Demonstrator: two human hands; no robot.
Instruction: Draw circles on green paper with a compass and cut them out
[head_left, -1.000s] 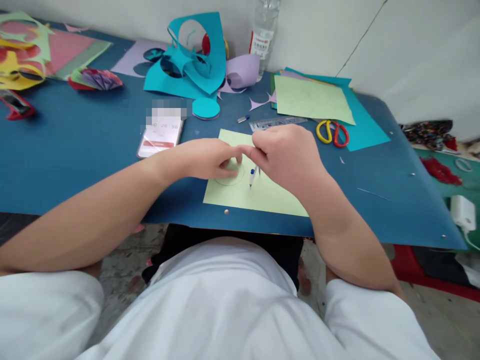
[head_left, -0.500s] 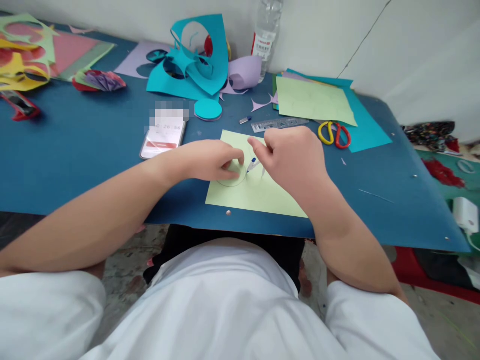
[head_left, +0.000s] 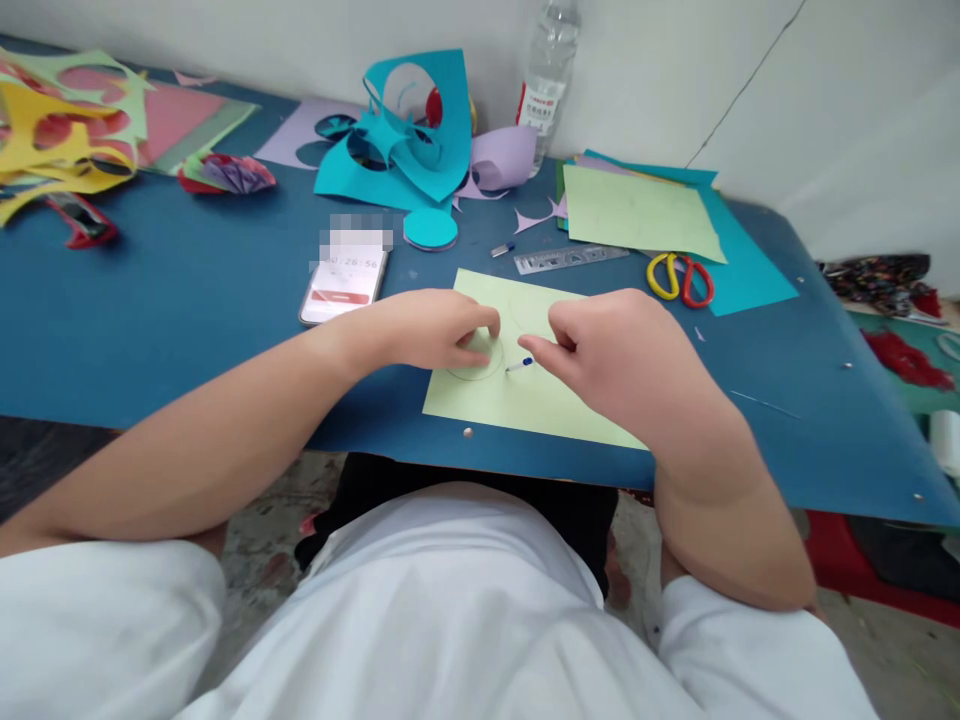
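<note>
A light green sheet of paper [head_left: 487,395] lies at the table's front edge with a thin pencilled circle on its left part. My left hand [head_left: 450,330] rests over that circle, thumb and index finger apart, fingertips touching the paper. At the sheet's right side my right hand [head_left: 607,340] is closed round a drawing compass [head_left: 520,366]. Its blue-tipped leg slants out towards the circle; the rest is hidden behind the fingers. A faint curved line shows on the paper between my hands.
Behind the sheet lie a clear ruler [head_left: 570,258], scissors with yellow and red handles [head_left: 697,283], a phone [head_left: 345,285] and blue paper discs [head_left: 430,229]. Cut scraps [head_left: 420,130], a water bottle [head_left: 546,95] and stacked paper [head_left: 641,210] line the wall. A red-handled cutter [head_left: 86,222] lies left.
My right hand has swung right and down with the compass, whose leg now lies flatter. My left hand stays on the circle. The whole view has shifted slightly.
</note>
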